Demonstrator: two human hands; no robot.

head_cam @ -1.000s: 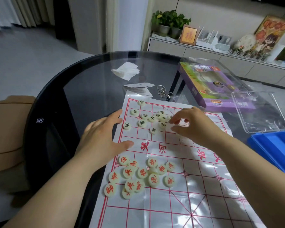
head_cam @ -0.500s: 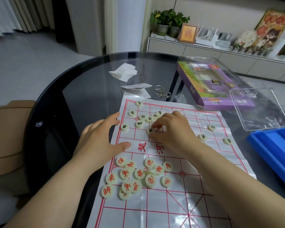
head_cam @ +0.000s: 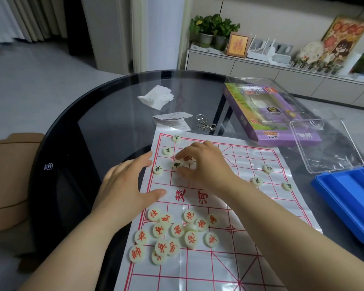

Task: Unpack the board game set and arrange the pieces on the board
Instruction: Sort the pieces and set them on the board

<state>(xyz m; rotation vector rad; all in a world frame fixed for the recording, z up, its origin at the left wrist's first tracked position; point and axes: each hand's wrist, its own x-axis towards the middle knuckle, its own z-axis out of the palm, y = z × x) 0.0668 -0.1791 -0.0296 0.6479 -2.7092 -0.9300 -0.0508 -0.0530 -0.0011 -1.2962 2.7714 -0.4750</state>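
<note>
On the board, left hand pressed flat and open, right hand pinching black-lettered piece.

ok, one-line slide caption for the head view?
Right hand pinches black-lettered pieces on the paper board; left hand rests flat at its edge; red-lettered pieces cluster nearer.

Soft, even, rather dim indoor light leaves no hard shadows, only a faint shade under the left hand at 9 o'clock. The glass table mirrors pale light at 11 o'clock, and the glossy board carries white glare streaks at 3 and 6 o'clock. The black-lettered piece pinched by the right hand looks smeared. Wide-angle bending curves the frame's edges, and the cabinet at 1 o'clock is soft.
</note>
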